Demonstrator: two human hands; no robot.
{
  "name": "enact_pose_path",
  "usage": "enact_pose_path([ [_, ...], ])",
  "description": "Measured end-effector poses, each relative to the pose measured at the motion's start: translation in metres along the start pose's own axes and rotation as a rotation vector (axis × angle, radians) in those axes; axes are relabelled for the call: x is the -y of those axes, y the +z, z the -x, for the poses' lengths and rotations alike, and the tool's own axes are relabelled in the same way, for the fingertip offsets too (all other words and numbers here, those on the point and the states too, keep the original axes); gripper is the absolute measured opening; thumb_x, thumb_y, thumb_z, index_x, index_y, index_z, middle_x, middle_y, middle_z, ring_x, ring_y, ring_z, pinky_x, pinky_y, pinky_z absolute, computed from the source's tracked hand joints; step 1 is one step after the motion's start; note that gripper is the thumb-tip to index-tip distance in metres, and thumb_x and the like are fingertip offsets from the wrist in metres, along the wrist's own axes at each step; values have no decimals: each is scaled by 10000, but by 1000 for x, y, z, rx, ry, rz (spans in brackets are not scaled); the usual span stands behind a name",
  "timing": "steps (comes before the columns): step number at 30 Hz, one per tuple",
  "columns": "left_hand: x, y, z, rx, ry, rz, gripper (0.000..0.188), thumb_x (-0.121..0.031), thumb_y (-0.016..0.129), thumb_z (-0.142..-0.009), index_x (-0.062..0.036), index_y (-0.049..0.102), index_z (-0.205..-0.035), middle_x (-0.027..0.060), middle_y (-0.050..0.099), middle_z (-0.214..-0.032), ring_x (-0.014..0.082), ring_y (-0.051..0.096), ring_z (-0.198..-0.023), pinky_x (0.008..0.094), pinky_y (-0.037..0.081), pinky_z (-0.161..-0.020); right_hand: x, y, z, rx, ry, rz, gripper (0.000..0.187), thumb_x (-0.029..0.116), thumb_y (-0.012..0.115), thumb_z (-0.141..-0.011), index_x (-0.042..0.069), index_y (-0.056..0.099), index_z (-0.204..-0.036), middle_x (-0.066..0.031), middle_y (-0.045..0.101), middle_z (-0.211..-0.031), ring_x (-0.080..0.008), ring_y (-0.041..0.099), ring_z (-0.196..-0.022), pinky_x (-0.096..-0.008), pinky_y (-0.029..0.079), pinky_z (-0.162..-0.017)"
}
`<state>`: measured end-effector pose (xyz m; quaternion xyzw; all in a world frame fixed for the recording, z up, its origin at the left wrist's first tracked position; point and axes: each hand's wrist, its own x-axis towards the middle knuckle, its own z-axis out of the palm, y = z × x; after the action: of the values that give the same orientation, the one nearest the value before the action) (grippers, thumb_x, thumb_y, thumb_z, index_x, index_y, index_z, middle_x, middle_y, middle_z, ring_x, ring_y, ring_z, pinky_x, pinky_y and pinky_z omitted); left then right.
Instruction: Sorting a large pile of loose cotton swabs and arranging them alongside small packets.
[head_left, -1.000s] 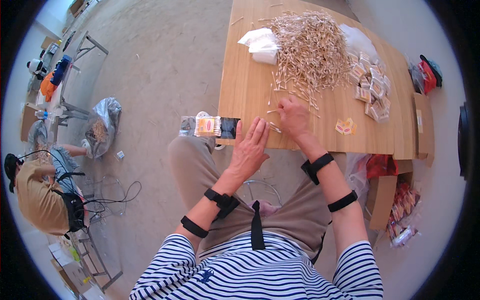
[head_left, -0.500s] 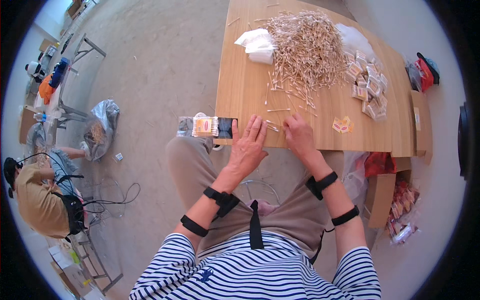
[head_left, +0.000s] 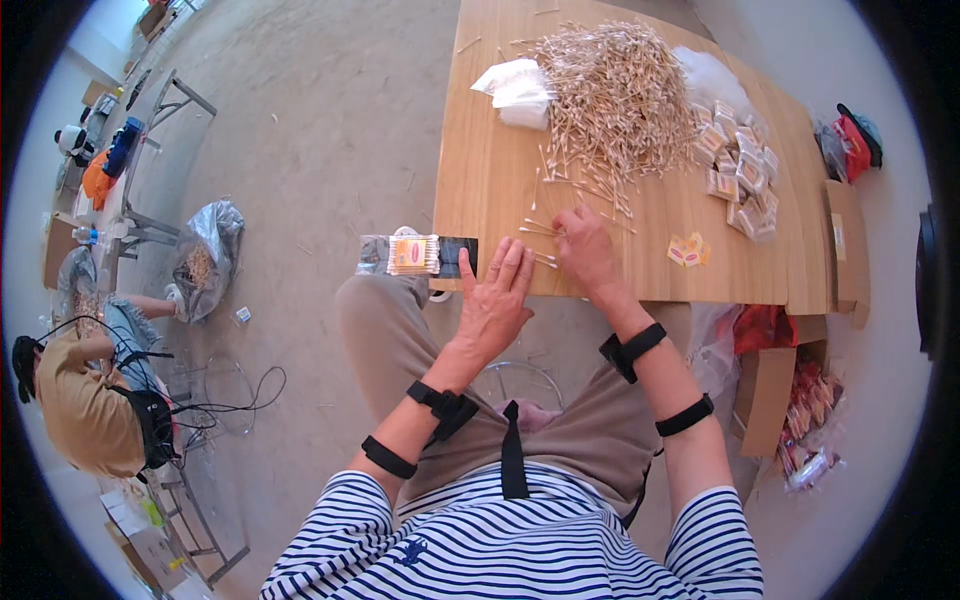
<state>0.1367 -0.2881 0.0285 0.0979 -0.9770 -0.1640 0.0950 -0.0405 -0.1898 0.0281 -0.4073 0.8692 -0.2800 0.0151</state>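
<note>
My left hand (head_left: 490,300) lies palm down at the table's near edge, fingers stretched out. Its thumb rests on the dark end of a clear plastic strip (head_left: 374,254) that sticks out past the table's left edge. On that strip lies a row of cotton swabs with a small yellow-and-white card (head_left: 408,252) on top. To the right, my right hand (head_left: 590,256) has its fingers bent and pinched over a few loose cotton swabs (head_left: 541,229); their tips point left from under the fingertips. Another loose swab (head_left: 546,260) sits between my two hands.
A large heap of cotton swabs (head_left: 620,100) covers the table's far middle. White plastic bags (head_left: 522,108) lie left of it; packed swab boxes (head_left: 742,175) are piled right. Small yellow cards (head_left: 688,250) lie nearer. At far left a person (head_left: 90,400) sits bent forward.
My right hand has moved a little away from me and to the left, onto the loose swabs, which have shifted slightly. My left hand has stayed in place.
</note>
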Motion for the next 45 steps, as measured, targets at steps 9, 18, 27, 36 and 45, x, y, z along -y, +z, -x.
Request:
enact_pose_path([
  [9, 2, 5, 1, -8, 19, -89, 1010, -331, 871, -663, -85, 396, -1519, 88, 340, -1584, 243, 284, -1503, 703, 114, -1155, 9, 6, 2, -17, -59, -33, 71, 31, 598, -869, 52, 657, -902, -176, 621, -925, -414, 646, -880, -489, 540, -739],
  [18, -2, -1, 2, -5, -28, -61, 1055, -353, 879, -640, -52, 382, -1521, 95, 315, -1604, 244, 265, -1516, 709, 91, -1155, 22, 4, 25, -27, -94, -56, 28, 19, 593, -847, 35, 587, -870, -184, 590, -894, -424, 629, -838, -504, 522, -707],
  [27, -1, -2, -16, 63, 59, 1, 1154, -406, 880, -603, -18, 332, -1541, 133, 266, -1635, 275, 222, -1534, 619, 68, -1219, 13, 2, 7, 64, -20, -82, 104, 100, 633, -866, 27, 638, -941, -191, 624, -967, -407, 655, -862, -501, 540, -724],
  [36, -1, 6, -18, 71, 59, -60, 1172, -446, 875, -600, -22, 324, -1544, 128, 281, -1629, 273, 215, -1535, 610, 88, -1224, 29, 24, -39, -76, 137, 136, 226, 171, 672, -856, 27, 632, -1026, -186, 652, -966, -394, 681, -872, -486, 565, -753],
  [45, -1, 5, -17, 54, 40, -42, 1211, -441, 891, -582, -47, 295, -1559, 114, 281, -1630, 255, 228, -1531, 604, 106, -1225, 1, -22, 20, -65, 282, 126, 212, 158, 690, -848, 37, 612, -1003, -181, 610, -1038, -392, 658, -906, -485, 547, -780],
])
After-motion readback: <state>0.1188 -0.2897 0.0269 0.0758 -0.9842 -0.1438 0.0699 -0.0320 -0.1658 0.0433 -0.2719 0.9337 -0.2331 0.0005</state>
